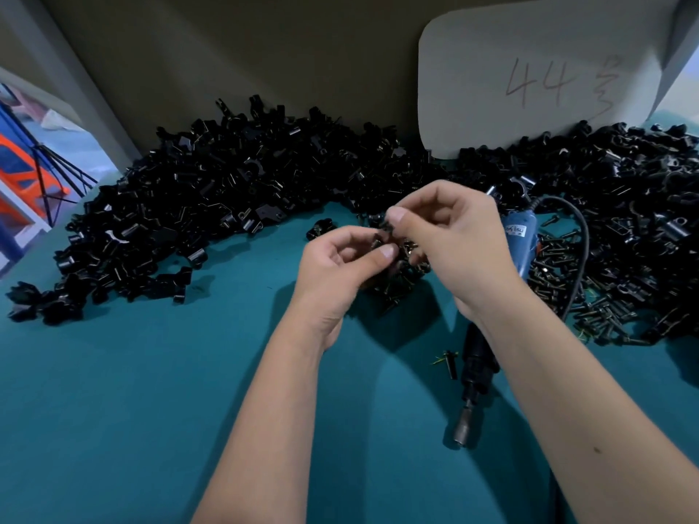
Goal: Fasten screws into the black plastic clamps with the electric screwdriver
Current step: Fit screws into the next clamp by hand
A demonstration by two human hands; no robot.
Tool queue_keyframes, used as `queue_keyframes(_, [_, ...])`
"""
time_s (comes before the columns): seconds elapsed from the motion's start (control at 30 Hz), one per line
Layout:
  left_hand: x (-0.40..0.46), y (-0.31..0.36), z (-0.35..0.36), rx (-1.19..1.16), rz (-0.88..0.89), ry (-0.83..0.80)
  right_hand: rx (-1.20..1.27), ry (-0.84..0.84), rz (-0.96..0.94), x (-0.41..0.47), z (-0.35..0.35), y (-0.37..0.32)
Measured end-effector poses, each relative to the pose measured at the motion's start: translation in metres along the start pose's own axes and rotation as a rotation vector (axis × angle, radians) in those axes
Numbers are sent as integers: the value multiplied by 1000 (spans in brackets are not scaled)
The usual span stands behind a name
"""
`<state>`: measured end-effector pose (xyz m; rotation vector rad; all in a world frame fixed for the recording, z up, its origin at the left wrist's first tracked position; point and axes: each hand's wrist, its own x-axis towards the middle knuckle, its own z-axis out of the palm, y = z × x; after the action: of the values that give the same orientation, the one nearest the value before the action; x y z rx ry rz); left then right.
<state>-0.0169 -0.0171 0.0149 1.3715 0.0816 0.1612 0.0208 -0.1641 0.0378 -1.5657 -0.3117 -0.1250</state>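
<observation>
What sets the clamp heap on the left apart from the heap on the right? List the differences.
The left clamp heap looks like black plastic clamps only; the right heap has a spread of screws at its near edge. The left clamp heap lies apart from the electric screwdriver; the right heap has the screwdriver and its cable against it. The card marked 44 stands behind the right heap only. Both rest on the teal table.

Head-worn, close, down over table (132, 391)
</observation>
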Motion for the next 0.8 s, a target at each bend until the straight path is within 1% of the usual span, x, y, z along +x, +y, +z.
queue_keyframes(0.03, [2, 1, 0, -11, 20, 81, 80, 37, 50, 1, 0, -2])
queue_keyframes(0.1, [7, 1, -4, -33, 43, 321, 203, 102, 177, 4, -3, -6])
queue_keyframes(0.13, [9, 1, -8, -42, 44, 462, 160, 113, 210, 6, -4, -6])
queue_keyframes(0.17, [11, 1, -15, -58, 44, 595, 14, 94, 204, 8, -2, -5])
queue_keyframes(0.23, [13, 2, -27, -113, 36, 799, -461, -28, 94, 13, 12, -2])
queue_keyframes(0.3, [14, 3, -35, -189, 10, 906, -898, -204, -42, 19, 35, 2])
queue_keyframes(0.33, [14, 4, -38, -216, 2, 923, -1062, -291, -95, 24, 47, 3])
queue_keyframes(0.37, [14, 5, -39, -231, -5, 923, -1162, -370, -127, 31, 59, 4])
queue_keyframes(0.43, [15, 6, -40, -237, -18, 907, -1267, -457, -162, 48, 77, 9])
queue_keyframes(0.5, [15, 6, -40, -247, -28, 892, -1344, -539, -138, 63, 88, 14])
queue_keyframes(0.57, [15, 7, -41, -266, -35, 884, -1355, -602, -132, 69, 91, 16])
queue_keyframes(0.7, [17, 8, -41, -279, -46, 870, -1294, -616, -224, 56, 79, 12])
queue_keyframes(0.77, [18, 8, -40, -281, -54, 817, -1277, -587, -232, 44, 66, 9])
queue_keyframes(0.8, [17, 8, -39, -272, -60, 769, -1216, -548, -232, 39, 58, 7])
